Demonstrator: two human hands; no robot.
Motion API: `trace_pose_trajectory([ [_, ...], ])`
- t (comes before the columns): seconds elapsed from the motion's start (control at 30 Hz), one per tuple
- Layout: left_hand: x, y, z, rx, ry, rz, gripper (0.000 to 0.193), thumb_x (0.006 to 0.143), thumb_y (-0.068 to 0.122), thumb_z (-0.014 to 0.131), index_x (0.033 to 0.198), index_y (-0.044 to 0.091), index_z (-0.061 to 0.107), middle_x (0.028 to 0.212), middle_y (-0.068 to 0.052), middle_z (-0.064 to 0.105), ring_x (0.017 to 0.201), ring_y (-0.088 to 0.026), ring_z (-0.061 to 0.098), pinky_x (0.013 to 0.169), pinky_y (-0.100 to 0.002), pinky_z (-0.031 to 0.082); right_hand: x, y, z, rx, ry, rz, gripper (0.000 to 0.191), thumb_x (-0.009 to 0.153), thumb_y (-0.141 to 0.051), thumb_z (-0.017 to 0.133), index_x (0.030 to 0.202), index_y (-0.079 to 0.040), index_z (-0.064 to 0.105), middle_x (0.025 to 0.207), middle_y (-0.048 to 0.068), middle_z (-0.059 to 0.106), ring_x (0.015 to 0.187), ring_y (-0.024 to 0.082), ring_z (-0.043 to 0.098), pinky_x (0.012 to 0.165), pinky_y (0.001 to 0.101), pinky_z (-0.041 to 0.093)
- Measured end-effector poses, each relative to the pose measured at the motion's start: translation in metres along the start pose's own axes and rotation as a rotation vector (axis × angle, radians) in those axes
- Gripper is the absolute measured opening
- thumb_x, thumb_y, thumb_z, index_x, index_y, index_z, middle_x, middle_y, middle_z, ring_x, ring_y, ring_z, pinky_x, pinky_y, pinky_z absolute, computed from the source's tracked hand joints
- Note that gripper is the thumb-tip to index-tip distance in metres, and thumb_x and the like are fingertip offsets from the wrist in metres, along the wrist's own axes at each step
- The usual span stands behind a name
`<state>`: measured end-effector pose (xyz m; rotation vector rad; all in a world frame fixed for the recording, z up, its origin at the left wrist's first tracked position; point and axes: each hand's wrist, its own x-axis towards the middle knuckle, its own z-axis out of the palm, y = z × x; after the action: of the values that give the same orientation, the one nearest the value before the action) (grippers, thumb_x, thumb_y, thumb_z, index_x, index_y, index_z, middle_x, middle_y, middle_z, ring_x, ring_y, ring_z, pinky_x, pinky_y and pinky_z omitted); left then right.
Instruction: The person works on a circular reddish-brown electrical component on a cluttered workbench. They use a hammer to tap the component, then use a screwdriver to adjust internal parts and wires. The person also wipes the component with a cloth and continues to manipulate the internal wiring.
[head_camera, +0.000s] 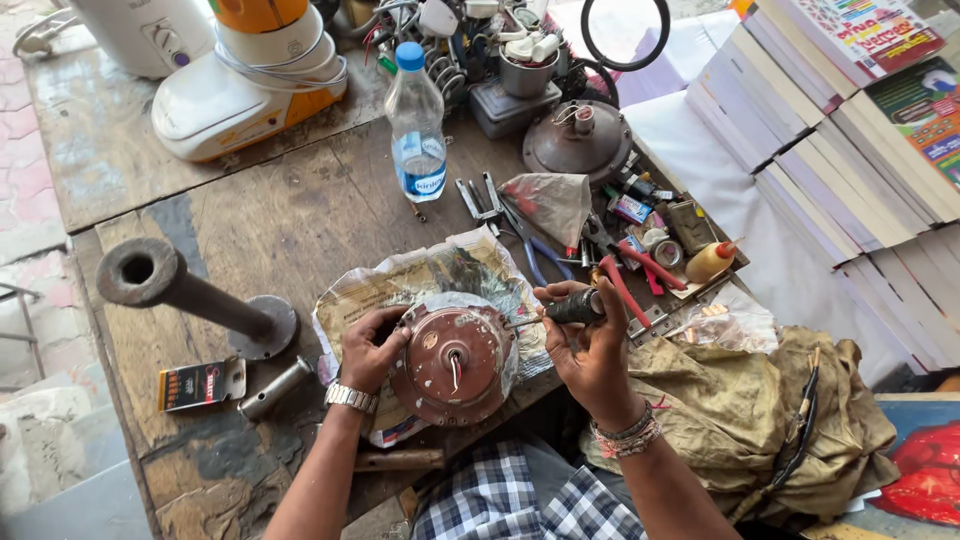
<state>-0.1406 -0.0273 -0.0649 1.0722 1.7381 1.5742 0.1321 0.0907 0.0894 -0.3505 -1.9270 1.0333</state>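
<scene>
Left hand (368, 348) fingers curled gripping round brown motor housing (452, 366); right hand (590, 350) just beside it, fist closed on black-handled screwdriver (568, 309), tip touching housing.

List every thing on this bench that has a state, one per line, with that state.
Left hand: gripping the motor housing's rim.
Right hand: closed on the screwdriver.
Screwdriver: held, tip at the housing's edge.
Round motor housing: tilted on newspaper, partly in plastic.
Water bottle: upright, capped, little water left.
Red-handled pliers: lying flat.
Second motor housing: sitting flat.
Metal pipe stand: upright on its base.
</scene>
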Motion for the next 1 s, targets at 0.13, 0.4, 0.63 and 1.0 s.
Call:
trace_pose_trajectory([
  [0.13, 0.000, -0.003, 0.001, -0.016, -0.009, -0.031, 0.036, 0.085, 0.018, 0.075, 0.117, 0.002, 0.074, 0.105, -0.009, 0.076, 0.095, -0.017, 0.074, 0.084, -0.032, 0.061, -0.002, 0.005, -0.002, -0.052, -0.009, 0.010, 0.090, 0.100, 0.012, 0.058, 0.162, -0.027, 0.008, 0.139, 0.019, 0.054, 0.129, 0.027, 0.064, 0.095, 0.0332, 0.063],
  [0.4, 0.001, -0.006, 0.001, 0.023, -0.015, -0.039, 0.037, 0.085, 0.019, 0.075, 0.118, 0.002, 0.074, 0.106, -0.009, 0.074, 0.097, -0.019, 0.073, 0.085, -0.033, 0.060, 0.000, 0.010, -0.003, -0.042, -0.036, 0.019, 0.088, 0.100, 0.012, 0.058, 0.162, -0.027, 0.010, 0.138, 0.019, 0.055, 0.125, 0.024, 0.066, 0.096, 0.0334, 0.063],
  [0.63, 0.000, -0.006, 0.000, 0.015, -0.021, -0.039, 0.036, 0.084, 0.017, 0.075, 0.117, 0.003, 0.074, 0.105, -0.009, 0.076, 0.096, -0.018, 0.074, 0.085, -0.033, 0.061, 0.009, 0.012, -0.013, 0.018, -0.153, 0.014, 0.085, 0.102, 0.011, 0.058, 0.161, -0.031, 0.014, 0.136, 0.018, 0.057, 0.117, 0.020, 0.067, 0.091, 0.0317, 0.063],
  [1.0, 0.001, -0.007, 0.001, 0.030, -0.011, -0.006, 0.035, 0.084, 0.015, 0.074, 0.116, 0.003, 0.074, 0.104, -0.009, 0.076, 0.095, -0.017, 0.074, 0.083, -0.032, 0.061, 0.010, 0.012, -0.014, 0.006, -0.184, 0.006, 0.086, 0.101, 0.010, 0.058, 0.161, -0.030, 0.012, 0.134, 0.016, 0.058, 0.115, 0.017, 0.066, 0.092, 0.0315, 0.062],
])
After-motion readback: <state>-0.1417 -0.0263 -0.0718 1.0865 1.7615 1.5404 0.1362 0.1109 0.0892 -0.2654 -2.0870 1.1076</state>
